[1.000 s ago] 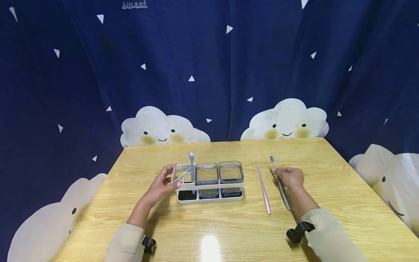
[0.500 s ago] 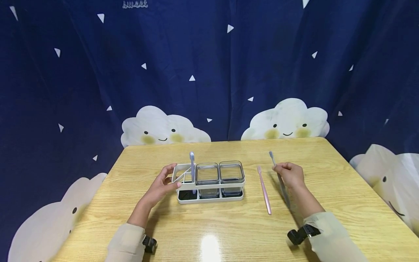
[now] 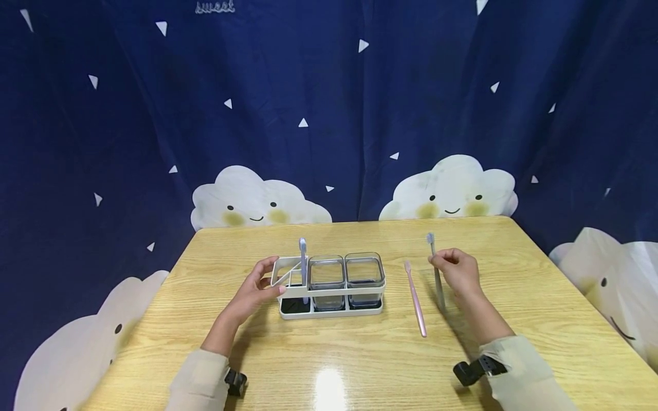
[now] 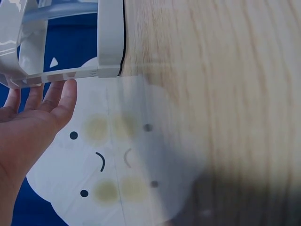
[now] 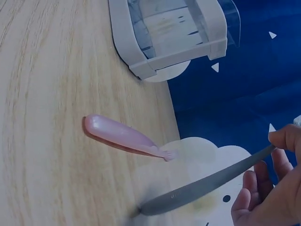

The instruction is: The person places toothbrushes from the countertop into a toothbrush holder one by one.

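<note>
A: What does your right hand (image 3: 459, 273) have?

B: You pinch the grey toothbrush (image 5: 202, 187) near its neck, thumb and fingertips together. Its bristles are uppermost, its long axis steeply tilted, its handle end toward the worktop (image 3: 380, 359). Whether that end touches, you cannot tell.

A: And the toothbrush holder (image 3: 294, 293)?

B: At nine o'clock from that hand, its long axis running nine to three. Your left hand (image 3: 252, 294) is nearer, clamped on its nine o'clock end, thumb at the near rim. Inside, a lavender toothbrush (image 3: 303, 265) stands just beside two glass tumblers (image 3: 327, 282).

A: Anything between?

B: The pink toothbrush (image 3: 417, 303), lying at your right hand's eight o'clock, bristles toward twelve.

A: Your surroundings?

B: Wood-grain worktop, glare at six; dark blue curtain (image 3: 339, 85) at twelve.
</note>
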Motion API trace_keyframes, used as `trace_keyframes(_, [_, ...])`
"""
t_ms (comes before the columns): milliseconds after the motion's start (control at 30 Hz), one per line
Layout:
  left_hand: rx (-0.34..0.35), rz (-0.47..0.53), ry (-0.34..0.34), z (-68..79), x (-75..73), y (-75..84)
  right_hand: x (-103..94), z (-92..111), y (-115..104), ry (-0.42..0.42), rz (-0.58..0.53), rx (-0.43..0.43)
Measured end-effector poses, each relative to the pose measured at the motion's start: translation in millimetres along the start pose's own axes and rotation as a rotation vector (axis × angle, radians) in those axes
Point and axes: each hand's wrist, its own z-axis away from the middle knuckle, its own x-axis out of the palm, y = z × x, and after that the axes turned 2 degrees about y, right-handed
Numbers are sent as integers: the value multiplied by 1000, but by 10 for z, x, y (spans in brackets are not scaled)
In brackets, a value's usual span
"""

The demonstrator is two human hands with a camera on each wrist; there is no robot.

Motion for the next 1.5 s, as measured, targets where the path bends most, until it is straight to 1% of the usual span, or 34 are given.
trace_keyframes(100, [-2,1,-1,-2,7,-2,5,7,-31,-4,32,-55])
trace_keyframes(200, [-6,1,-2,-2,11,3,5,18,-67,-17,40,-119])
trace_keyframes(300, [-11,1,0,-2,11,6,7,36,-111,-47,16,-169])
trace_keyframes(567, [-16,4,-5,-1,6,-2,38,107,-229,-76,-72,-262])
trace_keyframes(733, [-12,2,-3,-2,0,-9,55,163,-320,-103,-160,-328])
trace_keyframes(833, [-10,11,-5,2,0,-12,70,192,-389,-116,-220,-341])
trace_keyframes(1000, [-13,16,-7,5,-1,-12,105,236,-493,-140,-306,-336])
trace_keyframes(1100, [-17,10,-10,5,-5,-7,131,248,-538,-152,-322,-344])
trace_keyframes(1367, [-19,-13,-2,-9,-11,11,186,279,-693,-189,-355,-409])
trace_keyframes(1400, [-20,-12,1,-8,-10,17,190,283,-712,-193,-352,-409])
trace_keyframes(1500, [-15,-10,10,-4,-3,33,198,300,-764,-211,-368,-377])
